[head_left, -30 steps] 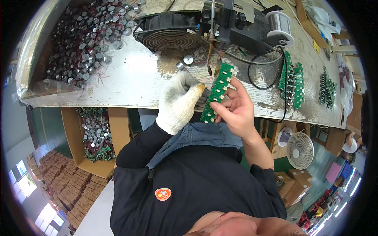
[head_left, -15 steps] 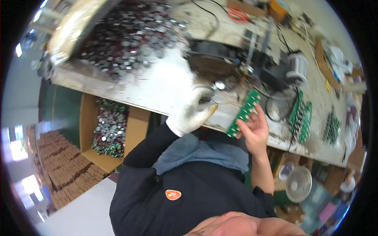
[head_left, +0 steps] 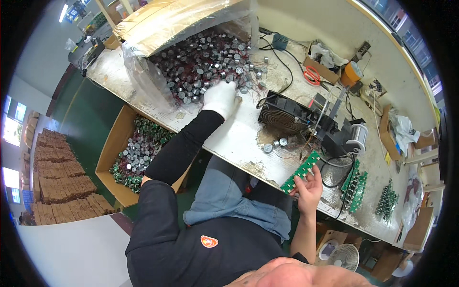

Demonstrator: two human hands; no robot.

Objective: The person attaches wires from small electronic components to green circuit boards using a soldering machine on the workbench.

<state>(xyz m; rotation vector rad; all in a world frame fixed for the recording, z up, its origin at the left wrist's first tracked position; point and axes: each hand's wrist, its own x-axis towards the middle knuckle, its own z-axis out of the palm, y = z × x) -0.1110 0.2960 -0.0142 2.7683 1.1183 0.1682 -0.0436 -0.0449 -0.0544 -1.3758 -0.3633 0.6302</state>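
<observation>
My left hand (head_left: 220,99), in a white glove, reaches into the near edge of a heap of small round silver parts (head_left: 205,62) with thin reddish wires. Its fingers are bent together, and whatever lies under their tips is hidden. At the table's front edge my bare right hand (head_left: 310,187) grips a long green circuit board (head_left: 301,172) by its near end, thumb on top, the board slanting up to the right. Beyond the board, a few loose silver parts (head_left: 275,145) lie by a black fan (head_left: 283,115).
A solder wire spool (head_left: 356,138) stands beside the fan's stand. More green boards (head_left: 355,186) rest to the right. Red-handled scissors (head_left: 312,75) lie farther back. Below the table's left edge, a cardboard box (head_left: 111,160) holds finished-looking boards and silver parts. Cables cross the tabletop.
My left hand has moved from near the fan, away to the left, onto the heap. My right hand still holds the circuit board. The whole view has shifted.
</observation>
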